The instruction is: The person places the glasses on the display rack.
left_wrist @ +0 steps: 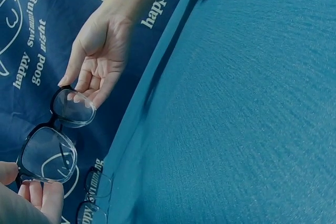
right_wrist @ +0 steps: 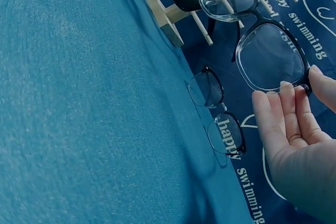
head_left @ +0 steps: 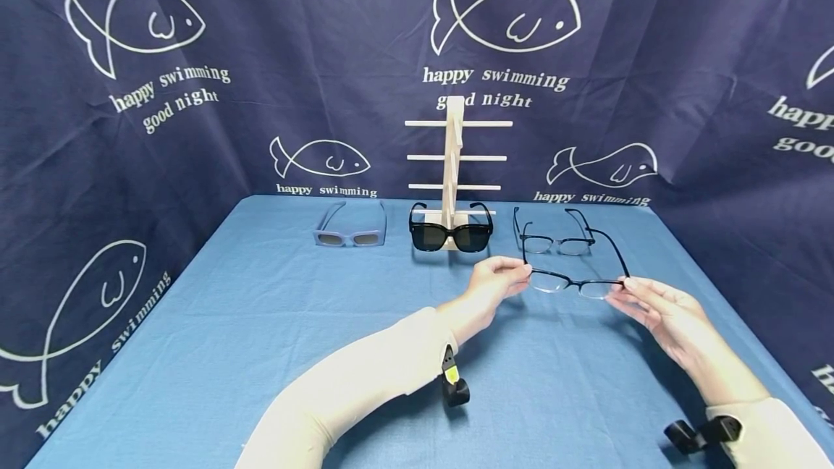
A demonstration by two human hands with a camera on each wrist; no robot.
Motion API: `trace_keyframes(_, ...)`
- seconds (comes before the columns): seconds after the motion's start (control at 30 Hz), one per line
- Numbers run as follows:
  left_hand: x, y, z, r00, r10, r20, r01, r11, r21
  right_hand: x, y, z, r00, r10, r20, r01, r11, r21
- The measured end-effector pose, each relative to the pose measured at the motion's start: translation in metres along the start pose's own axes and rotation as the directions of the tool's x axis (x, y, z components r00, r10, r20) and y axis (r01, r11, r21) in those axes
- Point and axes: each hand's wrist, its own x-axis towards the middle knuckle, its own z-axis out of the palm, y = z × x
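Note:
A pair of black-topped, clear-lens eyeglasses [head_left: 570,281] is held up between both hands, temples unfolded and pointing away toward the back. The left hand [head_left: 490,286] pinches the frame's left corner between thumb and fingers. At the opposite corner, the right hand [head_left: 671,317] grips the frame the same way, as the right wrist view shows with the fingers [right_wrist: 286,114] under the lens rim. Behind the held pair, a second pair of clear eyeglasses [head_left: 558,244] stands on the blue cloth, partly overlapped by the held pair's temples.
Black sunglasses [head_left: 451,237] sit before a wooden display rack [head_left: 453,154] with several crossbars. Blue-framed sunglasses [head_left: 350,239] lie further left. A dark curtain with fish drawings [head_left: 508,17] closes off the back and sides of the blue-covered table [head_left: 215,324].

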Motion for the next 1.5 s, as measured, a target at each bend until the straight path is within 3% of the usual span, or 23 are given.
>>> trace_keyframes(0.23, 0.000, 0.003, 0.001, 1.000, 0.002, -0.002, -0.002, 1.000, 0.002, 0.002, -0.002, 0.003, 0.999, 0.003, -0.041, -0.004, 1.000, -0.027)
trace_keyframes(0.7, -0.001, 0.016, -0.001, 1.000, 0.012, 0.002, -0.012, 1.000, -0.026, 0.009, -0.007, 0.011, 1.000, -0.018, -0.023, 0.018, 1.000, -0.012)
trace_keyframes(1.2, 0.000, 0.021, -0.009, 0.998, 0.059, 0.018, -0.059, 0.998, 0.015, 0.013, -0.007, 0.021, 0.999, -0.036, -0.015, 0.036, 0.999, 0.000)
trace_keyframes(1.5, -0.003, 0.024, -0.011, 0.999, 0.041, 0.025, -0.041, 0.999, 0.010, 0.011, -0.007, 0.025, 0.999, -0.026, -0.040, 0.026, 1.000, -0.004)
